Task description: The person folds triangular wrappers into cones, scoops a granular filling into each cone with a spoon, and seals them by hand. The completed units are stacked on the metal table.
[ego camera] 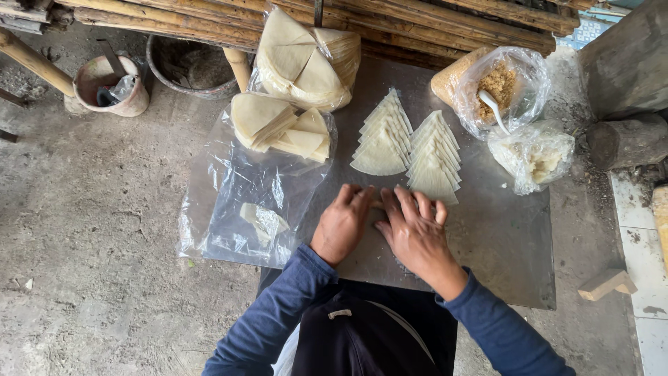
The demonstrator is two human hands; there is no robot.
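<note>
Both our left hand (342,221) and right hand (412,226) press flat, fingers closed over a hidden wrapper. Pressing hard, we might tear it.

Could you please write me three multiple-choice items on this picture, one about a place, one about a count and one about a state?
1. Where does the white spoon stand?
A. in the bag of brown filling
B. in the pink pot
C. on the ground

2. How many fanned rows of triangular wrappers lie on the board?
A. one
B. two
C. four

3. How are the left hand and right hand placed?
A. raised apart
B. pressed side by side on the board
C. inside a bag

Answers: 1 A, its handle sticks out of the crumbs; 2 B, two rows lie beside each other; 3 B, both hands lie flat together.
</note>
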